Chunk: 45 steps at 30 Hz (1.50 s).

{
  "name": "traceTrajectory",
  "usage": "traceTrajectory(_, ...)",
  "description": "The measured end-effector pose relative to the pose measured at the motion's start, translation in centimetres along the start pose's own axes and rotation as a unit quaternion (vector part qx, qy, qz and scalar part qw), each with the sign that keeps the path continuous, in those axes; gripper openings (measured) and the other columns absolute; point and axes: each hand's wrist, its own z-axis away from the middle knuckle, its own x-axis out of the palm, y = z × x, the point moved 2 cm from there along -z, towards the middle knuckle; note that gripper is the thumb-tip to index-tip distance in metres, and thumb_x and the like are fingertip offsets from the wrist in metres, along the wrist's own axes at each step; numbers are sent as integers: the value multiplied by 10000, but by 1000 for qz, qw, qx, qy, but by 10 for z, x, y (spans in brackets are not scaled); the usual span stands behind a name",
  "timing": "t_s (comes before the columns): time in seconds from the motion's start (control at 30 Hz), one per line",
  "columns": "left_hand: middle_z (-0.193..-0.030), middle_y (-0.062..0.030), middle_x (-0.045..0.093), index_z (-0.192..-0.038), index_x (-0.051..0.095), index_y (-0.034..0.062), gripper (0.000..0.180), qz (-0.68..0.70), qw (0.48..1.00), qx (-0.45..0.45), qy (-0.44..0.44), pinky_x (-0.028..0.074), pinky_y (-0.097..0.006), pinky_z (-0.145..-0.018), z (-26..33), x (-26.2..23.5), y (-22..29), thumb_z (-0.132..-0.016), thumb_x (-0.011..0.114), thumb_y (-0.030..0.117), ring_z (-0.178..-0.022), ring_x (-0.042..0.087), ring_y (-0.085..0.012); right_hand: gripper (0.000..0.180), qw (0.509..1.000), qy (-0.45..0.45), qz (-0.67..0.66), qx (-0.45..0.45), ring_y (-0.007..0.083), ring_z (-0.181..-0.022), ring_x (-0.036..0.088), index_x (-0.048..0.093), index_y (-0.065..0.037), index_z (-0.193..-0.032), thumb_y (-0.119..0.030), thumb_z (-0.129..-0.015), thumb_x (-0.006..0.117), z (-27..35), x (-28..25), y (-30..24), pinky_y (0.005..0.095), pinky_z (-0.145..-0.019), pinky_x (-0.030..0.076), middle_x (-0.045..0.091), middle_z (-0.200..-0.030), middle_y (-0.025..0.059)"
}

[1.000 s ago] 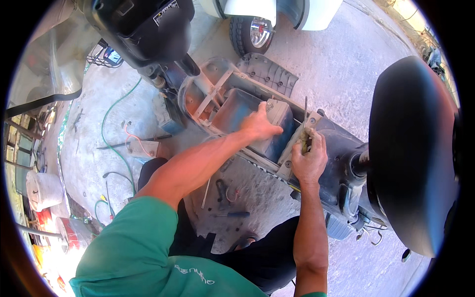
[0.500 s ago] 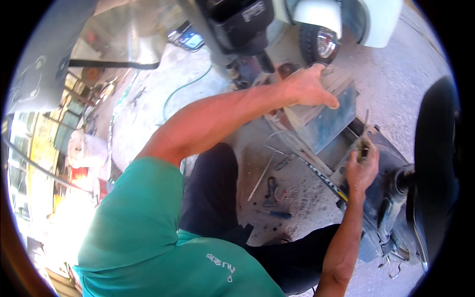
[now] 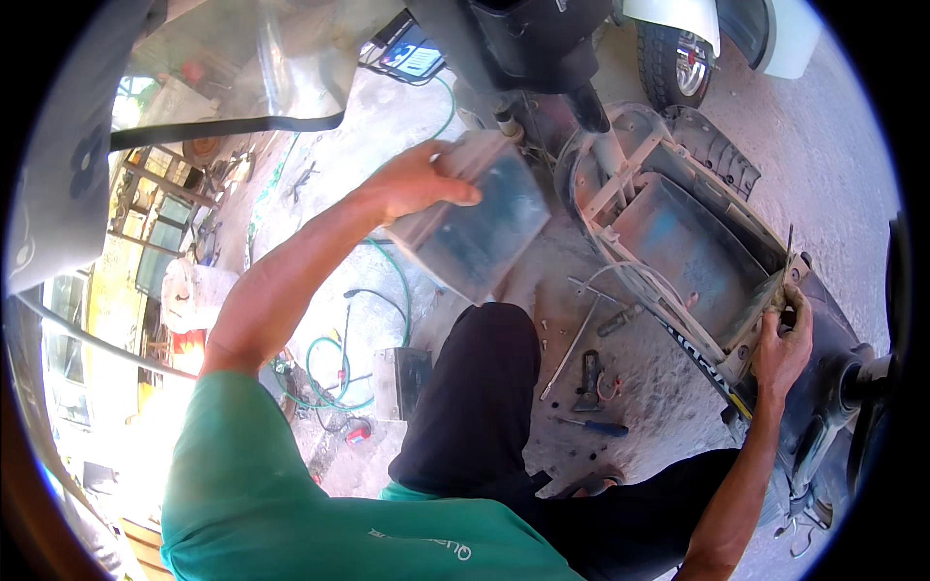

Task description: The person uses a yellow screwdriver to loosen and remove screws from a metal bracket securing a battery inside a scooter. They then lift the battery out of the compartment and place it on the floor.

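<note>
My left hand (image 3: 426,184) grips a dusty, grey-blue boxy battery (image 3: 480,223) by its upper edge, thumb on top. The battery hangs tilted in the air above my knee, apart from the scooter's body. To the right lies the open footboard compartment (image 3: 693,252), a long recess with bare dusty walls. My right hand (image 3: 783,349) is closed on the rim at its near right end, fingers curled over the edge. A thin dark rod stands up close to those fingers. What lies under the fingertips is partly hidden.
On the floor are a T-handled rod (image 3: 572,344), a screwdriver (image 3: 596,426), a dark hand tool (image 3: 589,378) and several small bolts. A second box (image 3: 397,382) stands left of my knee by a green hose (image 3: 407,290). The black scooter column (image 3: 523,48) and a wheel (image 3: 673,66) are ahead.
My left hand has carried the battery from over the compartment leftward, baring the recess. My right hand stays at the compartment's end. The view has shifted to the left.
</note>
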Motion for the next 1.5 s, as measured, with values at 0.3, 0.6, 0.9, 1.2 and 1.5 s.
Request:
traceTrajectory(0.3, -1038, -174, 686, -1251, 585, -125, 672, 305, 938, -158, 50, 603, -433, -709, -97, -44, -169, -777, 862, 262, -857, 700, -268, 380, 1000, 11, 7, -10, 265, -1070, 705, 669, -33, -1245, -80, -868, 672, 0, 8, -3, 370, -963, 529, 709, -1178, 146)
traceTrajectory(0.6, -1017, -132, 687, -1223, 639, -79, 591, 349, 897, -179, 203, 578, -416, -746, -239, 6, -290, -805, 843, 287, -851, 684, -255, 380, 1000, 19, 2, 16, 226, -892, 719, 675, -40, -1218, -81, -840, 687, 0, 9, -1, 354, -836, 560, 725, -1040, 129)
traceTrajectory(0.9, -994, -139, 686, -1164, 677, -33, 593, 206, 946, -239, 71, 535, -412, -709, -247, 92, -311, -799, 819, 413, -845, 685, -247, 344, 999, 20, 32, 22, 203, -825, 708, 694, -25, -1153, -89, -816, 710, 0, 5, -7, 329, -791, 562, 724, -1013, 116)
traceTrajectory(1.2, -884, -78, 658, -1132, 651, 16, 456, 126, 962, -241, 40, 499, -370, -593, -203, 84, -280, -867, 759, 370, -699, 694, -235, 343, 999, 25, 36, 23, 191, -803, 697, 691, -28, -1148, -91, -811, 708, -3, 9, -12, 318, -769, 557, 720, -1005, 107)
traceTrajectory(1.5, -1031, -61, 701, -1157, 690, 27, 218, 222, 959, 168, 46, 526, -302, -800, -81, 108, -52, -990, 660, 164, -903, 652, -152, 343, 998, 28, 36, 33, 204, -800, 711, 692, -48, -1135, -65, -792, 696, -1, 1, -15, 318, -770, 565, 716, -973, 103)
